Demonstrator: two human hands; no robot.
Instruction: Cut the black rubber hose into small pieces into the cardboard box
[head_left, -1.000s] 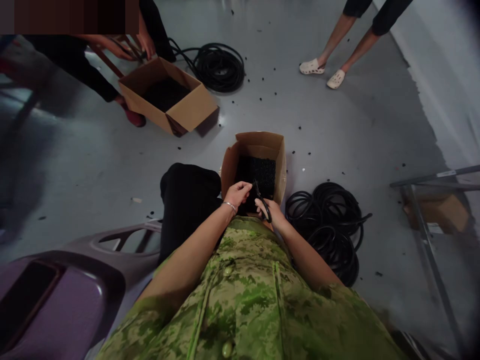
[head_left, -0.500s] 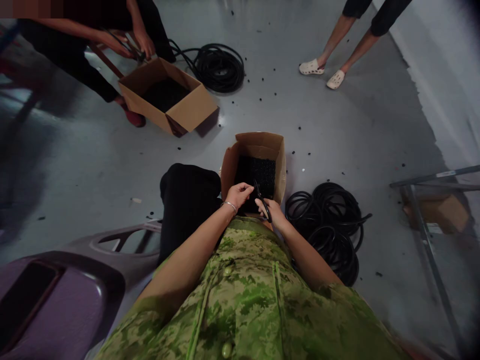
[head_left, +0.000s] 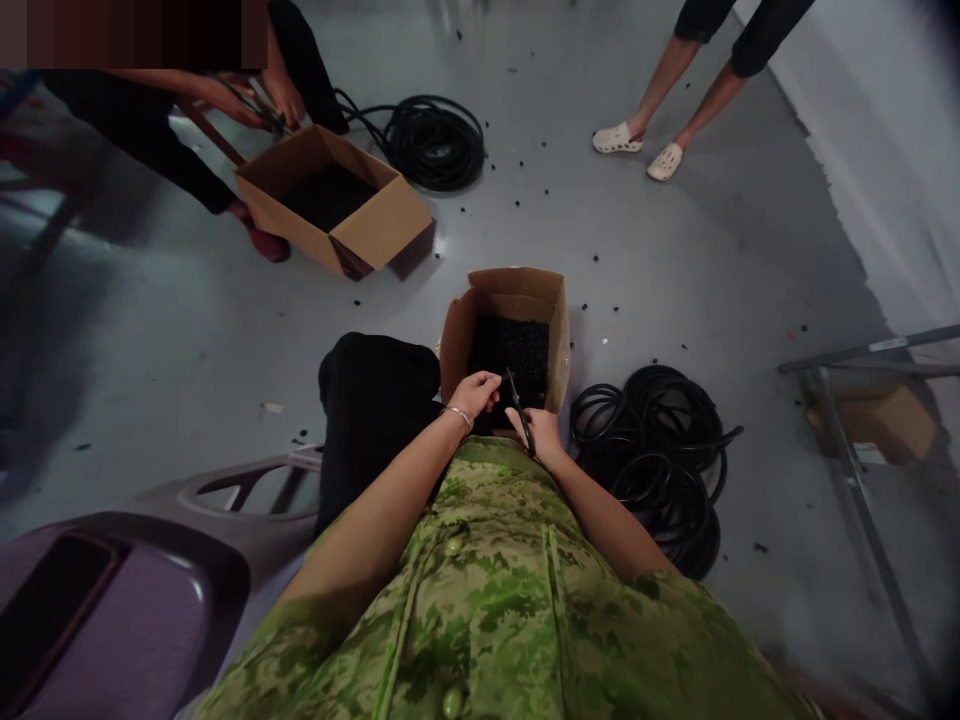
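My right hand point(head_left: 540, 432) grips a pair of scissors point(head_left: 520, 407) with dark handles, their blades pointing up and away over the box. Just left of the blades, my left hand point(head_left: 478, 393) is closed in a pinch, a bracelet on its wrist. Whatever lies between its fingertips is too small and dark to make out. Below both hands stands an open cardboard box point(head_left: 556, 335), with many small black pieces point(head_left: 517, 342) inside it.
Coiled black hose point(head_left: 660, 450) lies right of the box. A co-worker's hands point(head_left: 281, 100) hold a tool over another cardboard box point(head_left: 382, 225), beside a second coil point(head_left: 437, 140). Someone in white clogs point(head_left: 619, 138) stands ahead. A purple stool point(head_left: 142, 620) is at left, a metal frame point(head_left: 862, 480) at right.
The scissors have turned a little more upright, their blades closer together. My right hand has shifted slightly toward me and left. My left hand stays nearly in place.
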